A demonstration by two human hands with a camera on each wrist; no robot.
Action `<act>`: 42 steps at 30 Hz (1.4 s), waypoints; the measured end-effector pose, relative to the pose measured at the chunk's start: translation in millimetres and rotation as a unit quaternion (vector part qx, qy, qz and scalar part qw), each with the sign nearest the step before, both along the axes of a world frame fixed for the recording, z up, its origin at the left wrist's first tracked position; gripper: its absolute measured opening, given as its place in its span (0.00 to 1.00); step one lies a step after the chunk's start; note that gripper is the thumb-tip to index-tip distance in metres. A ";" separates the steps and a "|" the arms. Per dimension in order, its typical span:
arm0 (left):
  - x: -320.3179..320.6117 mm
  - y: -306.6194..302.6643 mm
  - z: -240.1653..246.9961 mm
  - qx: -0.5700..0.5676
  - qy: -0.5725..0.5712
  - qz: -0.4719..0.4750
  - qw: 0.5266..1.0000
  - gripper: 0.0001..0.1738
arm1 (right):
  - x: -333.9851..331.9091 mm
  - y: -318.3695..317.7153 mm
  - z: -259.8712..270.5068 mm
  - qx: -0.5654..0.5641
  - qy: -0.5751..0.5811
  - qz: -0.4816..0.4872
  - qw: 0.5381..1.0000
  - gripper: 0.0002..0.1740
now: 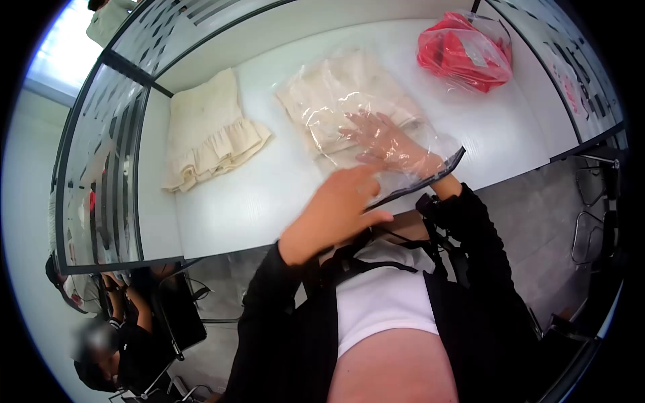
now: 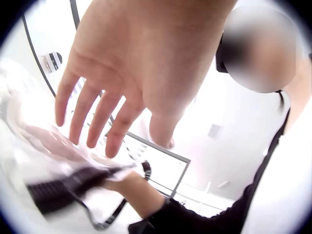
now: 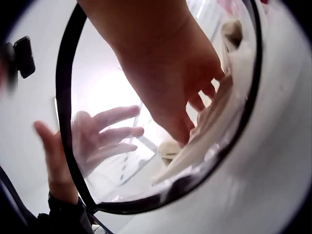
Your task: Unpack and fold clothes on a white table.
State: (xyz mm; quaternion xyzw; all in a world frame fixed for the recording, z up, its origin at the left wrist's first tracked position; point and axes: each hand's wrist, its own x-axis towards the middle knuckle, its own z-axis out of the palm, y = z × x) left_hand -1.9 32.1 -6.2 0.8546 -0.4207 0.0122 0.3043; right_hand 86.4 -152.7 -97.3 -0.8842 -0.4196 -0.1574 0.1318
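Seemingly mid-bagging: pressing folded cream garment flat inside clear zip bag, mid-counter, with right hand, fingers spread straight; holding left hand released, empty, by bag's near mouth. Next likely calls for sliding right hand out, then closing zip.

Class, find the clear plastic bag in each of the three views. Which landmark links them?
Head: the clear plastic bag lies upper centre on the white table, with the right hand inside.
Left wrist: lower left, blurred, beneath the left hand.
Right wrist: fills the centre, round the right hand.
Shared landmark: the bag's dark zip strip.
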 end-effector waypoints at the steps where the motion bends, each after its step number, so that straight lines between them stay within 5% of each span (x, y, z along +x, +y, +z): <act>1: 8.4 4.7 8.4 -0.005 0.040 0.032 0.999 0.14 | -1.6 -0.6 6.7 0.044 0.067 0.025 0.996 0.29; 3: 27.2 13.6 5.9 -0.033 -0.054 0.143 0.988 0.10 | -5.1 3.5 27.8 0.131 0.199 0.072 0.969 0.29; 5: 43.5 24.7 5.8 -0.010 -0.186 0.213 0.959 0.09 | -9.4 24.7 48.2 0.148 0.174 0.046 0.972 0.27; 7: 42.6 31.8 13.6 -0.032 -0.153 0.251 0.955 0.08 | -7.9 41.8 56.6 0.154 0.104 0.061 0.981 0.26; 8: 41.4 35.7 15.2 -0.032 -0.159 0.266 0.950 0.08 | -7.6 49.2 64.0 0.174 0.271 0.039 0.946 0.26; 9: 39.6 39.5 16.5 -0.030 -0.165 0.281 0.945 0.09 | -1.2 53.3 48.5 0.150 0.235 0.060 0.958 0.26; 12: 34.6 48.5 13.1 -0.035 -0.135 0.295 0.945 0.08 | 4.9 66.6 12.0 -0.013 0.040 0.098 0.994 0.29; 15: 38.6 54.3 -3.7 -0.019 -0.121 0.288 0.950 0.13 | -10.8 71.4 31.0 -0.048 0.150 0.058 0.986 0.33; 19: 59.5 46.1 -41.6 0.092 -0.091 0.211 0.969 0.27 | -14.9 48.2 48.7 -0.098 0.232 0.139 0.958 0.30; 21: 62.6 38.0 -55.1 0.172 -0.030 0.186 0.967 0.30 | -33.0 14.6 4.8 0.027 0.242 0.113 0.963 0.26; 23: 62.3 33.6 -60.3 0.239 -0.068 0.192 0.949 0.32 | -66.5 -10.5 35.2 0.013 0.249 0.092 0.964 0.27; 26: 59.7 25.6 -66.5 0.277 -0.134 0.206 0.929 0.32 | -86.0 -42.8 68.1 0.111 0.423 0.036 0.899 0.28; 27: 62.9 26.3 -67.7 0.265 -0.133 0.195 0.935 0.33 | -84.8 -47.3 60.9 0.096 0.296 -0.013 0.950 0.29; 29: 69.7 30.1 -67.9 0.243 -0.128 0.171 0.946 0.33 | -73.2 -50.6 57.1 0.100 0.231 -0.078 0.965 0.29; 32: 85.8 27.2 -55.4 0.209 -0.192 0.154 0.946 0.27 | -38.7 -44.3 30.5 -0.065 -0.005 -0.065 0.996 0.31; 34: 101.0 20.6 -54.6 0.157 -0.241 0.158 0.945 0.23 | -33.5 -32.8 31.1 -0.094 -0.059 -0.129 0.985 0.32; 37: 126.6 19.3 -64.4 0.106 -0.160 0.166 0.967 0.29 | -15.3 -18.1 33.9 -0.051 -0.069 -0.179 0.980 0.35; 39: 138.2 28.5 -78.8 0.159 -0.114 0.185 0.963 0.33 | -5.3 -17.0 32.5 0.009 -0.030 -0.177 0.984 0.35; 42: 148.4 32.3 -81.1 0.215 -0.064 0.192 0.955 0.38 | 4.9 -34.8 -12.8 -0.044 -0.079 -0.199 0.976 0.33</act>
